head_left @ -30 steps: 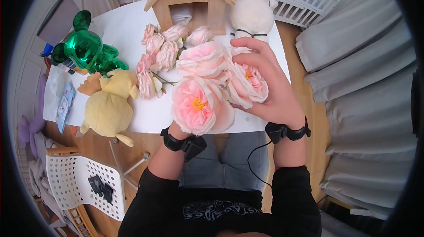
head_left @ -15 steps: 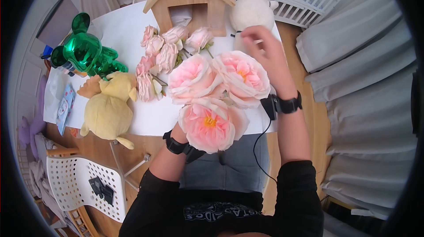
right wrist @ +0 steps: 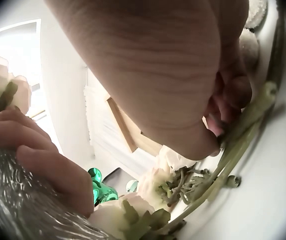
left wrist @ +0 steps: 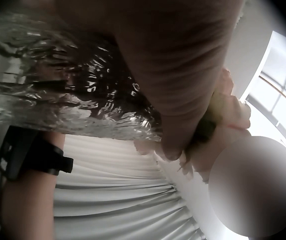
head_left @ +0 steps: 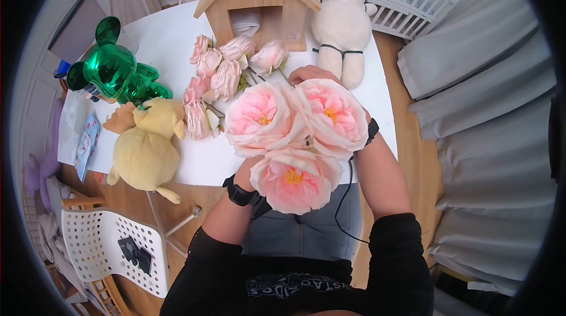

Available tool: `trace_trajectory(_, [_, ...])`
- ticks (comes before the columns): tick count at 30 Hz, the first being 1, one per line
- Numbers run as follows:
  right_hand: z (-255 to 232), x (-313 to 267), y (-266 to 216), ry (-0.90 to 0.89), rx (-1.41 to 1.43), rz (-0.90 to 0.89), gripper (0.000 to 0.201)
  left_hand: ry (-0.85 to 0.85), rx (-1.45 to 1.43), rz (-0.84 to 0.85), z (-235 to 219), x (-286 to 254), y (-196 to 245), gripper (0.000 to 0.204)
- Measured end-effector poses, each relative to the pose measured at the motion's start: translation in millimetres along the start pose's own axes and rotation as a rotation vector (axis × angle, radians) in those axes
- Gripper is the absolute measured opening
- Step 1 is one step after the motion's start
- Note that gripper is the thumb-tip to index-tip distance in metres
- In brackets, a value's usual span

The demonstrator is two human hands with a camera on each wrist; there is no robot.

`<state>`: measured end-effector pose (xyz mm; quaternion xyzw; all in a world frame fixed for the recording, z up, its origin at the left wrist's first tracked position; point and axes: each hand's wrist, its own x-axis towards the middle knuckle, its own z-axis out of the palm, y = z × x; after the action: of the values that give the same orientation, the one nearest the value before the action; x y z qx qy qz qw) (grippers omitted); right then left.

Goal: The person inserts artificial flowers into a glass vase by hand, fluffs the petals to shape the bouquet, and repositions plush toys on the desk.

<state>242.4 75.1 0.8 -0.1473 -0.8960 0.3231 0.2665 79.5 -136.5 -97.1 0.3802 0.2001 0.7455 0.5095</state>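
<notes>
Left hand (head_left: 250, 168) grips the bouquet (head_left: 295, 133) below its three blooms, fingers (right wrist: 48, 170) curled round the crinkly clear wrap (left wrist: 58, 95). The bouquet stands upright over the table (head_left: 165, 39) edge. Judged light, petals soft and easily crushed, film slippery; best held at the wrapped stems. Right hand (head_left: 312, 74), behind the blooms, pinches a green stem (right wrist: 243, 125) of the small roses (head_left: 218, 74) lying on the table.

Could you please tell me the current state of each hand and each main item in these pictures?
left hand: grips the wrapped bouquet stems.
right hand: pinches a green stem on the table.
bouquet: held upright, three blooms open.
small roses: lying on the white table.
yellow plush: lying at the table edge.
</notes>
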Motion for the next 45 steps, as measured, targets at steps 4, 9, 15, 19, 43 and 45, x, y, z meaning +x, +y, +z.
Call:
trace_trajectory(4, [-0.6, -1.5, -3.6, 0.019, 0.121, 0.145, 0.019, 0.024, -0.013, 0.014, -7.5, -1.7, -4.6, 0.045])
trace_trajectory(9, [3.7, -6.4, 5.2, 0.107, 0.100, -0.119, 0.024, 0.047, -0.029, 0.026, -12.2, 9.7, -18.6, 0.046])
trace_trajectory(15, [-1.4, -6.6, -6.1, 0.056, 0.196, 0.013, 0.024, 0.074, -0.036, 0.028, -22.1, 2.9, -20.7, 0.047])
trace_trajectory(19, [-1.7, -2.5, -1.7, 0.157, 0.088, 0.039, 0.022, 0.088, -0.038, 0.031, -26.6, 3.3, -22.0, 0.048])
trace_trajectory(43, [-80.8, -71.8, -91.9, 1.227, 0.518, -0.244, 0.023, 0.270, 0.204, 0.145, -9.3, -4.2, -29.1, 0.040])
trace_trajectory(45, [-71.3, -91.8, -148.3, 1.004, 0.750, -0.464, 0.018, 0.206, 0.814, 0.201, -73.9, -26.3, -55.0, 0.071])
